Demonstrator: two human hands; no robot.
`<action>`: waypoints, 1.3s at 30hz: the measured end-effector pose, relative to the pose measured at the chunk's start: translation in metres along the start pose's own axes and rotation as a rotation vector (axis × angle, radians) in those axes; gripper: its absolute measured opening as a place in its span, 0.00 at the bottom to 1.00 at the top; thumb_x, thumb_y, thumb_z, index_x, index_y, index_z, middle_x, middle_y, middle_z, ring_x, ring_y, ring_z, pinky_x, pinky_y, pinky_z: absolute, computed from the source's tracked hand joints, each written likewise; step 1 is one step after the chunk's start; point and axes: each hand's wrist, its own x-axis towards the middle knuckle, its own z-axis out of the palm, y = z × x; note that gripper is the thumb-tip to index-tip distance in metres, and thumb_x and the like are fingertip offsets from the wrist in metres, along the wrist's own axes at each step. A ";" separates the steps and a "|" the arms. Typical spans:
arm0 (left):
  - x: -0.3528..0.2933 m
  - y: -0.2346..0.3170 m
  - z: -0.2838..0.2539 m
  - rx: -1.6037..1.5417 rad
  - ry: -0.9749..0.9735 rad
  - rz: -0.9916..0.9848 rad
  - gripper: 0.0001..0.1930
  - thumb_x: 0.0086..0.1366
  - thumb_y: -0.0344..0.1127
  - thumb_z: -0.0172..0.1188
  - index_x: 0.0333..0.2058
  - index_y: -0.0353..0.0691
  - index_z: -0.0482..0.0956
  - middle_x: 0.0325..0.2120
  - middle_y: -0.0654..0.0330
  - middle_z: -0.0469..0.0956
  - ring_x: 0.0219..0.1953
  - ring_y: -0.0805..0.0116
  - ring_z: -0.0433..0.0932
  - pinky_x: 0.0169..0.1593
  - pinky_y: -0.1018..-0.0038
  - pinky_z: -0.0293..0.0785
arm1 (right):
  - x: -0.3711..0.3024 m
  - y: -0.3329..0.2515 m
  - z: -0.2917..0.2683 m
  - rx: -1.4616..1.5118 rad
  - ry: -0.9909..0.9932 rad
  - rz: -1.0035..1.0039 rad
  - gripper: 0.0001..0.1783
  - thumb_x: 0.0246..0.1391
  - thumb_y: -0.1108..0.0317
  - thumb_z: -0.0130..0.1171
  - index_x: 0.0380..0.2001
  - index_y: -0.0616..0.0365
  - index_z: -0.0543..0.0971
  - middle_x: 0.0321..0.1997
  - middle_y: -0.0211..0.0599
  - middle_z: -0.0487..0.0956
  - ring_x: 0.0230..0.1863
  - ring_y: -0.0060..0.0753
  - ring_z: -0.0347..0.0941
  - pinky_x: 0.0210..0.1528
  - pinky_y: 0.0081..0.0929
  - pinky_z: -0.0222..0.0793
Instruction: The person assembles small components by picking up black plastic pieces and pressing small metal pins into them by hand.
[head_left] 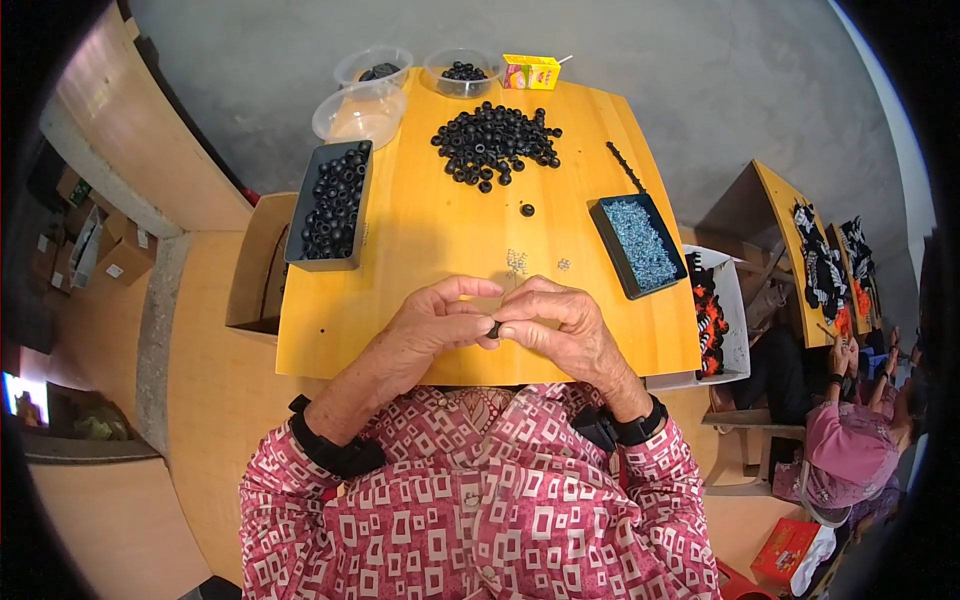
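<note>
At the near edge of the table, my left hand (440,318) pinches a small black round piece (493,330) between thumb and forefinger. My right hand (562,325) meets it there, thumb and forefinger closed on the piece's right side. Any smaller part between the fingertips is too small to make out. Just beyond my hands lie tiny silvery bits (515,262), with a smaller cluster of bits (564,264) to their right. Farther off are a lone black ring-like piece (527,210) and a loose pile of similar black pieces (490,140).
A dark tray (330,265) of black pieces stands left; another dark tray (634,292) holds small bluish bits. At the back are clear plastic bowls (362,112) and a yellow drink carton (530,72). Boxes flank the table. Another person (850,450) sits at far right.
</note>
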 end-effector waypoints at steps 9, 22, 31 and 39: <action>-0.001 0.002 0.006 -0.081 0.106 -0.004 0.19 0.62 0.29 0.60 0.52 0.40 0.71 0.40 0.62 0.78 0.40 0.75 0.76 0.48 0.78 0.73 | 0.001 -0.001 0.012 -0.510 0.159 -0.236 0.13 0.47 0.72 0.66 0.39 0.57 0.81 0.32 0.35 0.77 0.35 0.38 0.72 0.41 0.31 0.70; -0.001 0.000 0.002 0.056 0.132 0.075 0.22 0.61 0.30 0.63 0.53 0.37 0.71 0.36 0.61 0.80 0.39 0.76 0.77 0.48 0.81 0.71 | 0.000 -0.003 0.014 -0.703 0.180 -0.287 0.14 0.43 0.71 0.68 0.37 0.58 0.80 0.34 0.36 0.77 0.36 0.40 0.72 0.39 0.33 0.70; -0.001 0.002 0.001 0.089 0.097 0.083 0.25 0.61 0.30 0.63 0.57 0.36 0.69 0.36 0.59 0.81 0.39 0.77 0.77 0.49 0.81 0.70 | 0.000 -0.001 0.011 -0.549 0.114 -0.267 0.12 0.43 0.72 0.68 0.34 0.60 0.81 0.35 0.37 0.77 0.37 0.40 0.72 0.40 0.34 0.70; 0.003 -0.005 -0.003 0.210 0.156 0.115 0.22 0.61 0.28 0.62 0.54 0.35 0.72 0.35 0.59 0.82 0.37 0.77 0.78 0.46 0.82 0.71 | -0.002 0.001 0.018 -0.880 0.160 -0.376 0.09 0.44 0.73 0.66 0.31 0.60 0.79 0.33 0.35 0.74 0.36 0.39 0.71 0.39 0.33 0.68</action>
